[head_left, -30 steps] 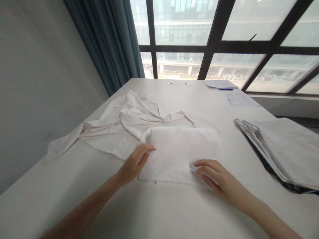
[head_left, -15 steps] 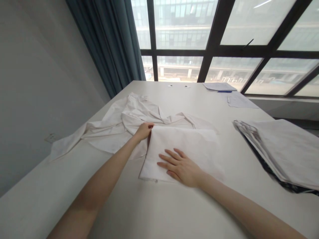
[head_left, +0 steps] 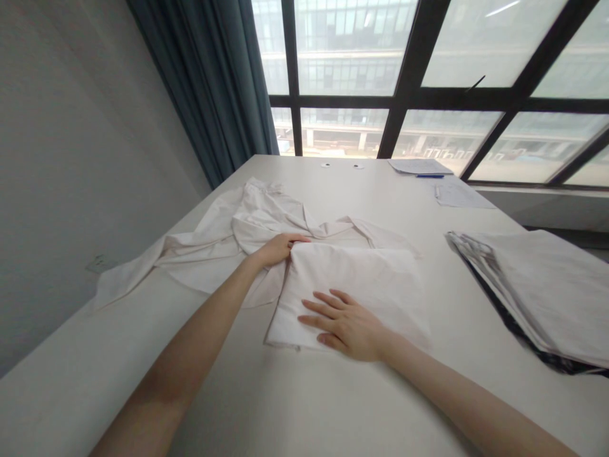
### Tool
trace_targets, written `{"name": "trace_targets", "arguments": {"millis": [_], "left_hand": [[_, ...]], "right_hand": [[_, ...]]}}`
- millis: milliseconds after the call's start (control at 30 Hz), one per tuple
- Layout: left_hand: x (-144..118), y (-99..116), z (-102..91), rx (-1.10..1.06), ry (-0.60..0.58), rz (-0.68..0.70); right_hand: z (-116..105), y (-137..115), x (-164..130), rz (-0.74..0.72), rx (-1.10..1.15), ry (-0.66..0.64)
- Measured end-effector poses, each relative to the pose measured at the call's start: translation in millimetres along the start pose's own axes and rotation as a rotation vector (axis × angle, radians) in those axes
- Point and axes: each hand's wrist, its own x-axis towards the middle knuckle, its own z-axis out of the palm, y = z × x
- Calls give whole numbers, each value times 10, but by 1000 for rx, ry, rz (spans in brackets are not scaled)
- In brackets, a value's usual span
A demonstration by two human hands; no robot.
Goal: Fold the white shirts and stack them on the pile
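Note:
A folded white cloth [head_left: 375, 273] lies on the white table, its near left corner showing layered edges. My right hand [head_left: 349, 327] rests flat on top of it, fingers spread. At its far left corner is my left hand [head_left: 278, 249], fingers stretched to the right along the far edge; the thumb is mostly hidden. Behind and to the left spreads a crumpled white garment [head_left: 266, 212] with long sleeve-like parts, partly covered by my left hand and the folded cloth.
A stack of folded white fabric [head_left: 547, 285] with a dark layer beneath sits at the right. Papers [head_left: 419, 166], a blue pen [head_left: 429, 176] and a thin clear sheet [head_left: 464, 195] lie at the far right of the table [head_left: 266, 406]. A blue curtain [head_left: 214, 82] hangs beside the window.
My left hand's fingers have straightened from a pinch at the corner and reach further right along the far edge. My right hand has slid slightly toward me, still flat.

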Motion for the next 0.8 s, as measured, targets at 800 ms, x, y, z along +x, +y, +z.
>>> {"name": "trace_targets", "arguments": {"millis": [800], "left_hand": [[-550, 504, 780, 681, 183, 261]], "right_hand": [[-411, 437, 60, 402, 219, 627]]}}
